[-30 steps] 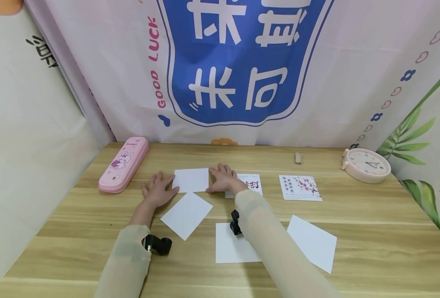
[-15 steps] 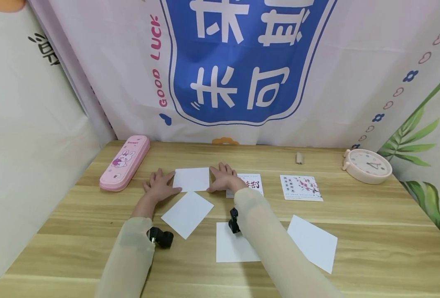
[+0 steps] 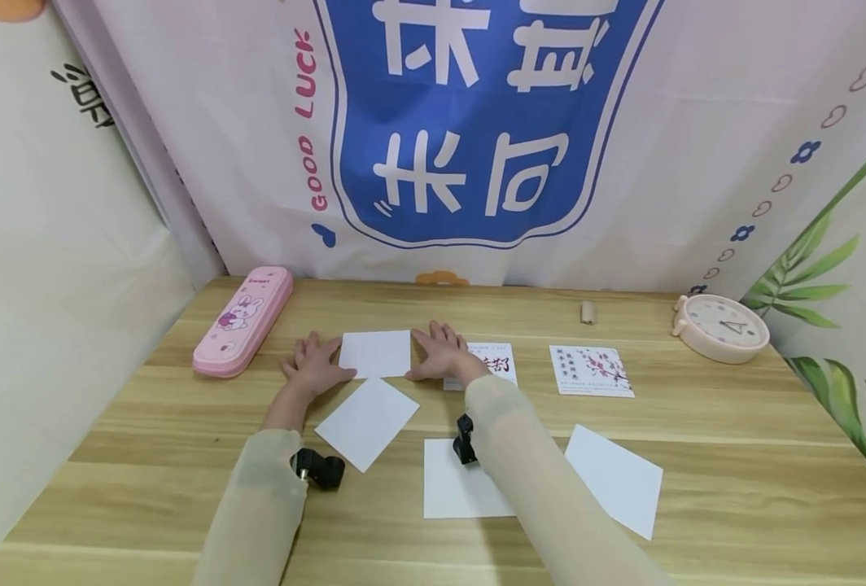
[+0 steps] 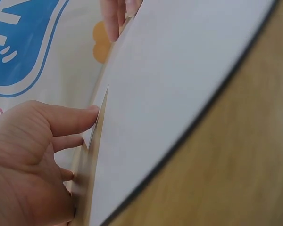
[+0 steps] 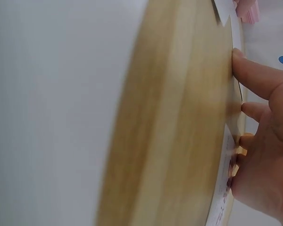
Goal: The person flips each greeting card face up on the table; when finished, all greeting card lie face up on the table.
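Observation:
A blank white card (image 3: pixel 375 355) lies flat on the table between the two hands. My left hand (image 3: pixel 313 368) touches its left edge with fingers spread; in the left wrist view the thumb (image 4: pixel 82 119) rests at the card's near corner. At its right edge, my right hand (image 3: pixel 439 352) touches with thumb and fingertips, the thumb (image 5: pixel 254 75) showing in the right wrist view. That hand partly covers a card with red characters (image 3: pixel 499 363). Just in front lies a second white card (image 3: pixel 367 425), turned diagonally, its top corner meeting the first card's near edge.
Another white card (image 3: pixel 455 488) lies partly under the right forearm, and a tilted one (image 3: pixel 619 480) is right of it. A blossom-printed card (image 3: pixel 591 371) lies farther back. A pink pencil case (image 3: pixel 244 323), a small beige object (image 3: pixel 587 312) and a pink clock (image 3: pixel 723 327) stand around the back.
The left forearm has shifted slightly forward and right since a second ago. Both hands stay at the card's edges, and the cards look unmoved.

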Available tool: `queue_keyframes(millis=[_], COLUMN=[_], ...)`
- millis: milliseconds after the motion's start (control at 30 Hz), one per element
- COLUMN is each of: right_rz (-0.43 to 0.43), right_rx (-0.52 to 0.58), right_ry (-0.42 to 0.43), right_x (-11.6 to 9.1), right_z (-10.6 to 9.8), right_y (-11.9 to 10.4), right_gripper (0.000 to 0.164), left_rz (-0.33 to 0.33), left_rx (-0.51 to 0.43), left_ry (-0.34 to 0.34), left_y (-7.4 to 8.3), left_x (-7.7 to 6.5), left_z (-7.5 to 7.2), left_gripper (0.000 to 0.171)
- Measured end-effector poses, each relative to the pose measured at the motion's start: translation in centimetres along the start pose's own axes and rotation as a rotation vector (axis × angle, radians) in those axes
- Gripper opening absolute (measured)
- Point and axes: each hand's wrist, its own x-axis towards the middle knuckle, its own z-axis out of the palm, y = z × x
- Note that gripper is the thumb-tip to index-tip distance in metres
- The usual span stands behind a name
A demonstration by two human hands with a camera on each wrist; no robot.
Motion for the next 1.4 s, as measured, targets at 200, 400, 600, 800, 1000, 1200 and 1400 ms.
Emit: queue_keyframes(millis=[200, 400, 600, 800, 1000, 1200, 1400], right_rz=[0.001, 0.010, 0.024, 0.035, 0.045, 0.057, 0.030], right_rx=[0.013, 0.028, 0.028, 0.020, 0.034, 0.056, 0.050], right_ry=[-0.011, -0.003, -0.038, -0.076, -0.067, -0.052, -0.030], right_x=[0.05, 0.23, 0.22, 0.14, 0.20, 0.32, 0.41], right_z=[0.01, -0.05, -0.18, -0.53, -0.85, -0.89, -0.68], right_y=[-0.02, 0.17, 0.12, -0.29, -0.63, -0.74, -0.48], right_gripper=[0.079, 0.080, 0.081, 0.080, 0.081, 0.080, 0.078], left_rz=[-0.005, 0.020, 0.031, 0.033, 0.025, 0.007, -0.016], left_rx=[0.005, 0.012, 0.021, 0.027, 0.033, 0.025, -0.001], left_ry=[0.004, 0.005, 0.001, 0.003, 0.008, 0.009, 0.028], left_y=[0.12, 0.21, 0.03, -0.07, 0.08, 0.26, 0.64], left_x=[-0.14, -0.31, -0.39, -0.46, -0.43, -0.39, -0.32], left_z=[-0.03, 0.03, 0.18, 0.19, -0.02, -0.03, 0.03], left_gripper=[0.068, 0.068, 0.068, 0.068, 0.068, 0.067, 0.065])
